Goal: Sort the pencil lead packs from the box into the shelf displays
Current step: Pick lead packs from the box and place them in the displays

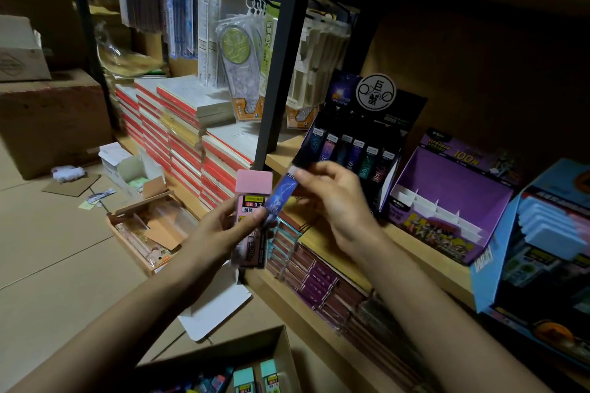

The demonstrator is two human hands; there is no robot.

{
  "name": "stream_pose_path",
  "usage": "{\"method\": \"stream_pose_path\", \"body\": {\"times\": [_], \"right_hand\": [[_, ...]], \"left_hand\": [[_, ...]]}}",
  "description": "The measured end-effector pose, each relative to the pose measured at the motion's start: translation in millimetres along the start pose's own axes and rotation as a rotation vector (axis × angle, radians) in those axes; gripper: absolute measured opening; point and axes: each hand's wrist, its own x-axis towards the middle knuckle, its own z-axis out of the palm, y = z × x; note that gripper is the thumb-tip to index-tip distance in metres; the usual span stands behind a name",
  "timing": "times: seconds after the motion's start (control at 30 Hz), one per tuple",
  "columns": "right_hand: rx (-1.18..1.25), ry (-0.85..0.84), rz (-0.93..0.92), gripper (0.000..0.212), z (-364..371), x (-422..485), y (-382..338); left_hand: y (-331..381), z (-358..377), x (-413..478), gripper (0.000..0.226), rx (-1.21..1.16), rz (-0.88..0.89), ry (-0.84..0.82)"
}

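Observation:
My left hand point(223, 226) grips a pink pencil lead pack point(253, 201) with a yellow and black label, held upright in front of the shelf. A slim blue and purple lead pack point(281, 198) leans across its top right; my right hand point(332, 198) pinches its upper end. Just behind my right hand stands a black constellation display point(360, 143) holding a row of similar slim packs. Beside it to the right is a purple display point(447, 198) with white dividers. The cardboard box point(281, 357) at the bottom holds more packs, two with mint caps point(255, 378).
A blue display box point(542, 249) stands at the far right of the wooden shelf point(399, 252). Stacked notebooks point(198, 137) and hanging rulers fill the left rack behind a black post point(281, 57). Cartons, an open tray and scraps lie on the floor at left.

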Motion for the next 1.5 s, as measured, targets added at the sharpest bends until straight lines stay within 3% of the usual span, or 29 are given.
{"method": "stream_pose_path", "body": {"times": [0.13, 0.27, 0.67, 0.9, 1.03, 1.2, 1.37, 1.5], "right_hand": [[0.022, 0.226, -0.179, 0.01, -41.2, 27.2, -25.9], [-0.254, 0.412, -0.35, 0.013, -74.5, 57.8, -31.0], [-0.572, 0.383, -0.381, 0.013, -81.3, 92.2, -8.1], [-0.538, 0.386, -0.243, 0.012, -79.4, 105.2, 3.0], [-0.741, 0.435, -0.199, 0.019, -75.3, 110.8, 0.8], [-1.103, 0.297, -0.107, 0.036, -70.9, 83.0, -16.3], [-0.559, -0.025, -0.156, 0.021, -48.5, -7.2, -14.7], [-0.459, -0.071, -0.189, 0.022, -45.8, -54.8, -14.5]], "left_hand": [[-1.5, 0.0, 2.5, 0.029, -0.012, 0.0, 0.006], [-3.3, -1.9, 1.6, 0.03, 0.038, -0.014, -0.003], [-7.7, -5.4, 3.4, 0.029, 0.061, -0.019, 0.04], [-5.3, -3.4, 3.1, 0.032, 0.067, -0.024, 0.053], [-2.7, -1.8, 2.1, 0.031, 0.05, -0.015, 0.041], [3.7, 1.8, -3.5, 0.033, 0.039, -0.004, 0.019], [9.6, 19.9, -14.6, 0.041, 0.073, -0.001, -0.048], [13.8, 56.5, -27.6, 0.036, 0.088, 0.014, -0.147]]}}
